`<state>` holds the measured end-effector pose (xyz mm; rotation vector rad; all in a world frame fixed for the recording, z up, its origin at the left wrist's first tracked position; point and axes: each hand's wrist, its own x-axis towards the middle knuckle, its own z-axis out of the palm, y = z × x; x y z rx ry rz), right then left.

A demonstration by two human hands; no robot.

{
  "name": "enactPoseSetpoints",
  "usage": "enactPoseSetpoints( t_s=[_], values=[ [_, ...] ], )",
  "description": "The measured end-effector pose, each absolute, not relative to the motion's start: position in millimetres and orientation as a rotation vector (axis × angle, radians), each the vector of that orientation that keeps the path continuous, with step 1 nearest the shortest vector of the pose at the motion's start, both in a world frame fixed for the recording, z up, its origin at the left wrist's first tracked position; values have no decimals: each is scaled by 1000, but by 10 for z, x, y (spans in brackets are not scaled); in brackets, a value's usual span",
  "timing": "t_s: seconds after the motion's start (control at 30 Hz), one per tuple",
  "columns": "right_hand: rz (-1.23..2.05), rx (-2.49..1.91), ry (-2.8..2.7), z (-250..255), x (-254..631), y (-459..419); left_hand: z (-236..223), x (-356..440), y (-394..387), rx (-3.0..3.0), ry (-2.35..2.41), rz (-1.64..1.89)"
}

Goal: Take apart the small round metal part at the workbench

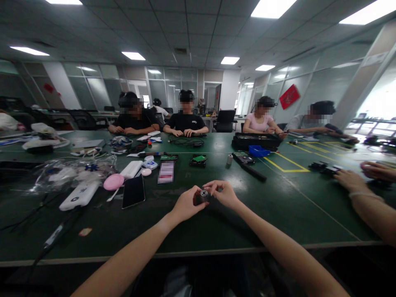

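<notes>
A small metal cylinder [203, 194], which looks like a little motor, stands upright just above or on the green table in front of me. My left hand [187, 203] wraps around its side, thumb in front and fingers behind. Its round end with small holes faces up. My right hand [223, 194] is at the cylinder's upper right edge, thumb and forefinger pinched together. Whatever lies between those fingertips is too small to make out. Farther back on the table stands a similar metal cylinder [229, 159].
Circuit boards with metal frames [198, 160], a black bar [252, 171] and a blue tray [259, 151] lie beyond my hands. To the left are a dark tablet [133, 192], a pink disc [113, 182] and a white power bank [79, 194]. A co-worker's hand [351, 181] is at right.
</notes>
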<state>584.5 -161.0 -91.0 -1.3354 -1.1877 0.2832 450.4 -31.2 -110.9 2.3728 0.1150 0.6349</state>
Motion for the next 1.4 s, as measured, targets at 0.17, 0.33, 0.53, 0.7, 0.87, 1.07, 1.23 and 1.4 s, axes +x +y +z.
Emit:
enactPoseSetpoints(
  t_s=[0.17, 0.33, 0.53, 0.7, 0.87, 1.07, 1.23, 1.4],
  values=[
    [95, -1528, -1128, -906, 6038, -1646, -1115, 4501, -311, 2359, 100, 639],
    [327, -1883, -1260, -1039, 6161, -1678, -1109, 4504, -304, 2382, 101, 640],
    [367, -1941, -1277, -1131, 6170, -1667, -1097, 4497, -315, 2385, 122, 625],
    [331, -1935, -1270, -1133, 6187, -1670, -1082, 4487, -321, 2382, 131, 621],
    [333, -1900, -1280, -1150, 6196, -1674, -1088, 4493, -324, 2378, 118, 631],
    [325, -1880, -1282, -1154, 6199, -1686, -1083, 4492, -325, 2387, 122, 636],
    [183, -1733, -1263, -998, 6118, -1678, -1078, 4486, -332, 2367, 112, 643],
    [95, -1430, -1265, -813, 5940, -1677, -1073, 4487, -341, 2347, 119, 628]
  ],
)
